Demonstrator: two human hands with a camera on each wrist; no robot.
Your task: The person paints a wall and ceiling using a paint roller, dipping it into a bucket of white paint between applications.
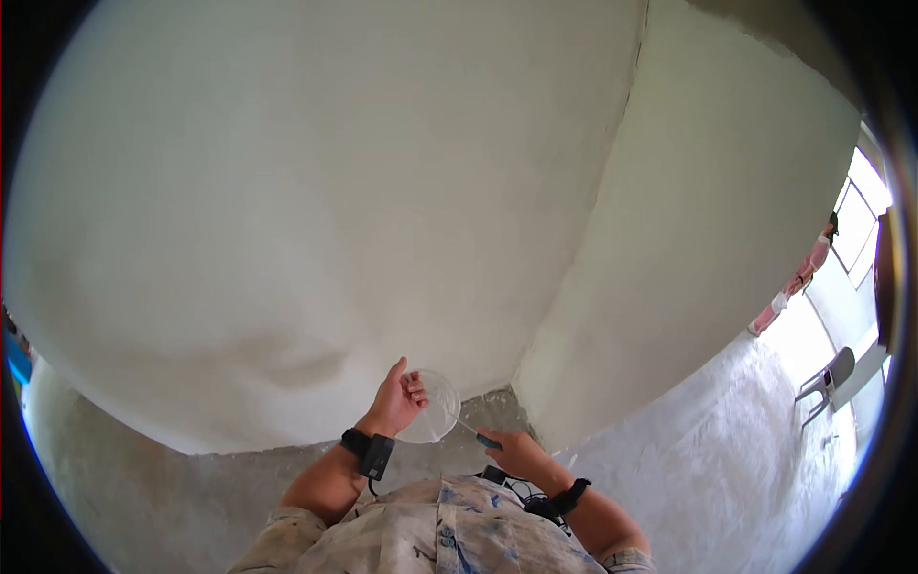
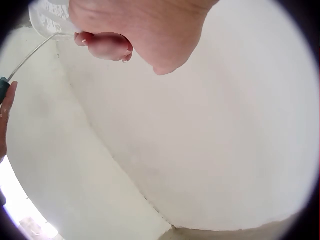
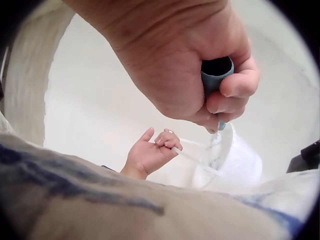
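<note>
In the head view my left hand (image 1: pixel 402 397) holds a round translucent disc (image 1: pixel 438 409) up in front of the wall, fingers curled at its edge. My right hand (image 1: pixel 512 448) grips the blue-green handle (image 1: pixel 489 441) of a tool whose thin metal shaft (image 1: pixel 467 428) reaches the disc. The right wrist view shows my right hand (image 3: pixel 200 70) wrapped round the handle (image 3: pixel 216 70), with the left hand (image 3: pixel 150 152) and the disc (image 3: pixel 235 162) beyond. In the left wrist view the left hand (image 2: pixel 140 30) fills the top, and the shaft (image 2: pixel 30 55) runs to the disc (image 2: pixel 50 17).
Two white plastered walls meet in a corner (image 1: pixel 574 287) straight ahead. Rough grey floor (image 1: pixel 717 450) spreads below. A grey chair (image 1: pixel 827 381) stands at the far right near a bright window (image 1: pixel 861 220), with pink cloth (image 1: pixel 794 285) hanging close by.
</note>
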